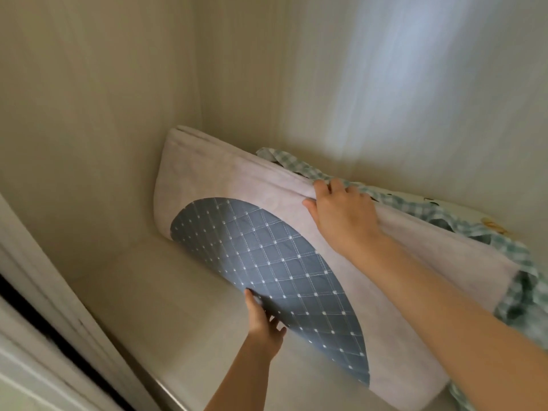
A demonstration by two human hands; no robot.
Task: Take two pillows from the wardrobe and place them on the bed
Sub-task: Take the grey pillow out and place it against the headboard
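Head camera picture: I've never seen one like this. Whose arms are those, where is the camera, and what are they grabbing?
The camera sits on a person's head, looking forward and down, so the two bare arms are the wearer's own. They reach into a pale wardrobe. The right hand grips the top edge of a pillow, pale with a blue quilted patch. The left hand holds its lower edge. Behind it lies green checked fabric, perhaps the second pillow; too little shows to tell.

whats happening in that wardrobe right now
A person is reaching into the wardrobe with both hands. The right hand grips the top edge of a white pillow with a blue quilted panel, and the left hand holds its lower edge. Green checked bedding sits behind it.
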